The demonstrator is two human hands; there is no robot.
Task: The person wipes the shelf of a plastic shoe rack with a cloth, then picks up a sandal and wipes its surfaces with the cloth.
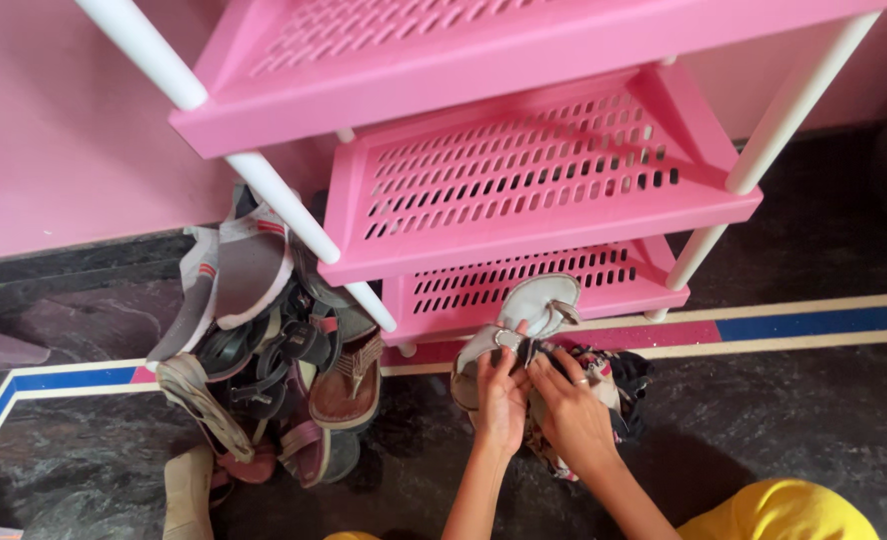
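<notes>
Sandals are being handled low on the floor, in front of a pink rack (524, 180). One grey sandal (536, 305) is propped toe-up against the rack's lowest shelf (524, 290), its sole turned toward the camera, and a second grey sandal (474, 362) lies just below it, partly hidden by the hands. The left hand (502, 400) is closed around the strap area of the lower sandal, fingers curled over a small metal ring. The right hand (572, 412) is pressed against it from the other side, fingers bent and gripping the same strap area; a ring is worn on one finger. The two hands are touching at the fingertips. Under the right hand a patterned cloth (614, 385) (dark, with light and reddish patches) is spread on the floor; whether it is held cannot be told.

To the left, a heap of footwear (274, 360) is piled against the rack's white leg (304, 225): brown, black, grey and pink sandals, stacked at angles and overlapping. A beige shoe (189, 490) lies beside the heap, near the frame's lower edge. The floor (784, 420) is dark stone, crossed by a striped border (814, 325) in blue, cream and pink. A pink wall (54, 120) is seen behind. Yellow clothing (784, 510) shows at the lower right.
</notes>
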